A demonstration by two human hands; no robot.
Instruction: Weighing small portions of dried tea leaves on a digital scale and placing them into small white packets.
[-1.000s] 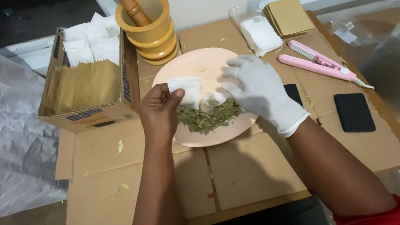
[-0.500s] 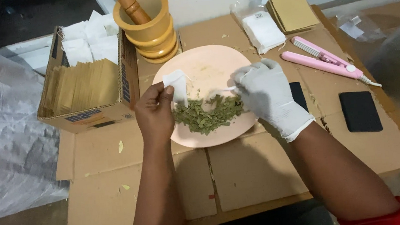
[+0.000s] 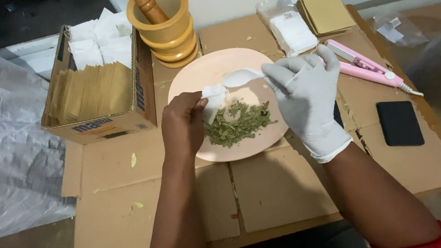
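Pinching a small white paper pouch [image 3: 213,99] in my bare left hand [image 3: 182,126], I grip a white spoon [image 3: 242,76] in my gloved right hand [image 3: 308,100], fingers closed on its handle. Both hover over the pink plate [image 3: 210,69] of dried green leaves [image 3: 237,123], on the cardboard-covered bench [image 3: 269,189], with a box of envelopes [image 3: 95,92] far left.

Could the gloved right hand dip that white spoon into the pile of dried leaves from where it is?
Probably yes: the right hand holds the white spoon just above the dried leaves on the pink plate, with nothing between them.

Pestle [image 3: 145,4] top & mortar [image 3: 165,25] rim off-frame.
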